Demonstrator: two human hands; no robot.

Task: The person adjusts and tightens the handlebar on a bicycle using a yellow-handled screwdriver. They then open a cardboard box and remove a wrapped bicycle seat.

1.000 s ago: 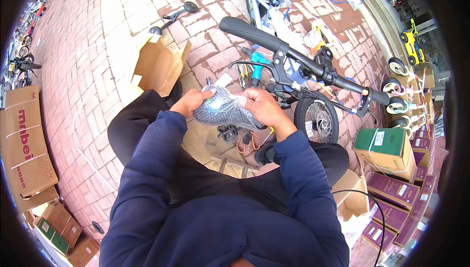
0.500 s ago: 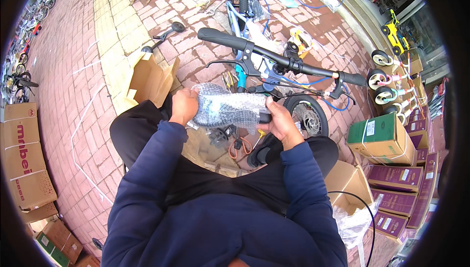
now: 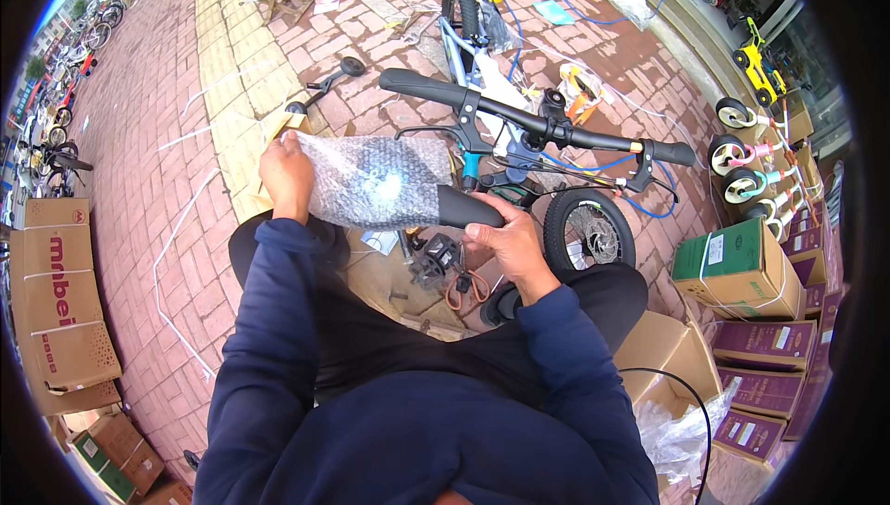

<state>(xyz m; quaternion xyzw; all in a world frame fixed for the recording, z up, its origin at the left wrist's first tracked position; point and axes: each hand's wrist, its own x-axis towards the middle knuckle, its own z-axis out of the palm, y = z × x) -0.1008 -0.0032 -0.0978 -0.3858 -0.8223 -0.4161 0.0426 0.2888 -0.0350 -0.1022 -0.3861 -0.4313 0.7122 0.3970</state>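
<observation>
My left hand pinches the left end of a clear bubble-wrap sleeve, stretched out above my lap. From its right end sticks a smooth black tapered piece that looks like a bicycle saddle's nose. My right hand grips that nose, thumb on top and fingers beneath. The rest of the saddle is hidden in the wrap. Just beyond is a bicycle with a black handlebar, brake levers and a front wheel. Below the wrap lie a dark metal part and orange-handled scissors.
An open carton with clear plastic is by my right knee. Purple boxes and a green-and-brown box stack at the right, near small balance bikes. Tall cartons stand left. A blue hose crosses the brick paving.
My left hand has moved left, drawing the bubble wrap out. More of the black saddle nose shows at my right hand, which has shifted slightly left and down.
</observation>
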